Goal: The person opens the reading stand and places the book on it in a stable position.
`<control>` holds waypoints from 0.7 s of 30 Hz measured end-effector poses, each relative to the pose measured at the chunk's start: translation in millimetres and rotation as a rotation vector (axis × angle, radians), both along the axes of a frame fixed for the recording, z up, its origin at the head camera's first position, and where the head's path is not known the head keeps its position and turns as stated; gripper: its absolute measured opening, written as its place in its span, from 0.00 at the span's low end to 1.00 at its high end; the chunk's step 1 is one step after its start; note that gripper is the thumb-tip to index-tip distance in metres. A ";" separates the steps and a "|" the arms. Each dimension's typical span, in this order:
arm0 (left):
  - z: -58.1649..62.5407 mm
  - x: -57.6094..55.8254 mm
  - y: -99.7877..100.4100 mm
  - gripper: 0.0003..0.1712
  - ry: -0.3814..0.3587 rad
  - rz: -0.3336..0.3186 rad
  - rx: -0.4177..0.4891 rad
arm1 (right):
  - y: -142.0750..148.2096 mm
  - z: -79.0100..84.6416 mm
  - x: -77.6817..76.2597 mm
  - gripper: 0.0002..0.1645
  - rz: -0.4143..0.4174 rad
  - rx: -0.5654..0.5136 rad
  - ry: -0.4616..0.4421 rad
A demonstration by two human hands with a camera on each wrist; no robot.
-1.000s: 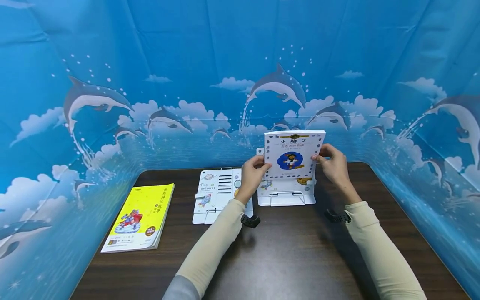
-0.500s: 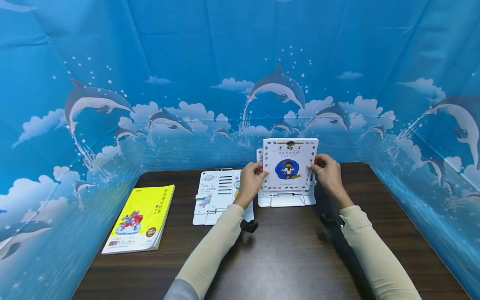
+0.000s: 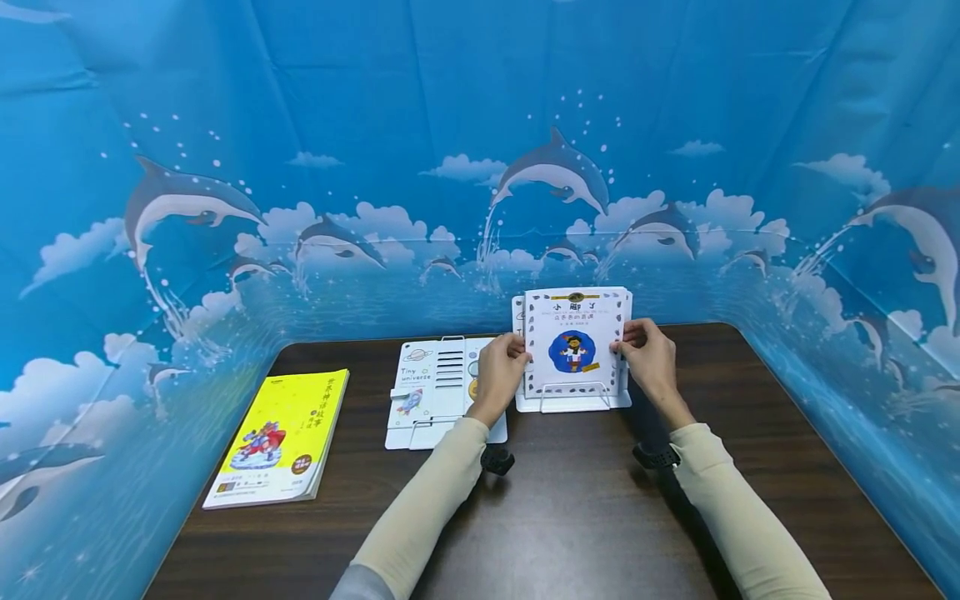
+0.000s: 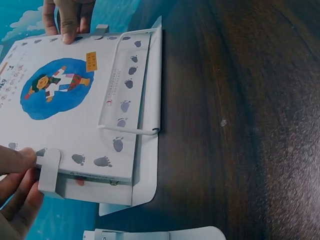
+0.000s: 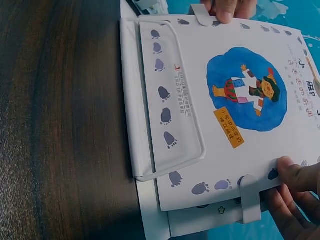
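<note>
A white picture book (image 3: 573, 352), with a blue patch and a small figure on its cover, stands on a white book stand (image 3: 518, 310). My left hand (image 3: 500, 371) pinches the book's left edge, thumb on the cover. At the opposite edge my right hand (image 3: 649, 357) pinches it the same way. A wire holder (image 4: 107, 100) crosses the lower cover in the left wrist view. White side clips, one of them a clip (image 5: 250, 199) in the right wrist view, sit at the book's edges beside my fingers. The book hides most of the stand.
Left of the upright stand, a second white stand (image 3: 420, 392) printed "Tiny universe" lies on the dark wooden table (image 3: 570, 517), partly behind my left hand. A thick yellow book (image 3: 281, 437) lies at the far left. A blue dolphin curtain (image 3: 390, 167) hangs behind the table.
Both hands have lowered the picture book down onto the stand. Its bottom edge is now behind the wire holder. The second stand and the yellow book have stayed put.
</note>
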State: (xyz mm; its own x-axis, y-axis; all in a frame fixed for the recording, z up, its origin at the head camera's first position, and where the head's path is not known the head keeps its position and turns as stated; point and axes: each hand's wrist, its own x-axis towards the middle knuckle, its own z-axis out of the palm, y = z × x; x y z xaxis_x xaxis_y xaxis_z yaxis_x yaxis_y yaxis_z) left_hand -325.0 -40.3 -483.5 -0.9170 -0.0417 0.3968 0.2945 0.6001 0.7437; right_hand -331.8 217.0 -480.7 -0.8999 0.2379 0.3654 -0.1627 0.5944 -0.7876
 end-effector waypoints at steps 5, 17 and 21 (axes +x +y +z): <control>-0.4 3.3 -0.8 0.07 0.028 0.039 -0.027 | -1.0 -1.9 -0.7 0.16 -0.005 0.008 -0.003; 0.4 4.7 -0.1 0.06 0.005 0.063 0.017 | -6.5 -2.8 0.9 0.18 -0.007 0.008 0.006; -0.1 4.5 -1.7 0.06 0.005 0.056 0.031 | -7.5 -4.0 0.4 0.19 -0.007 0.009 0.008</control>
State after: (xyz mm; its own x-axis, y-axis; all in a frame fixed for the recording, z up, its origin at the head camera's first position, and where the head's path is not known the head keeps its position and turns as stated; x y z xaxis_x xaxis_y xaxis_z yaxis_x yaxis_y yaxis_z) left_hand -320.5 -42.0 -483.6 -0.9110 -0.1049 0.3988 0.2648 0.5925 0.7608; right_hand -331.4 209.5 -484.6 -0.8953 0.2404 0.3750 -0.1653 0.6024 -0.7809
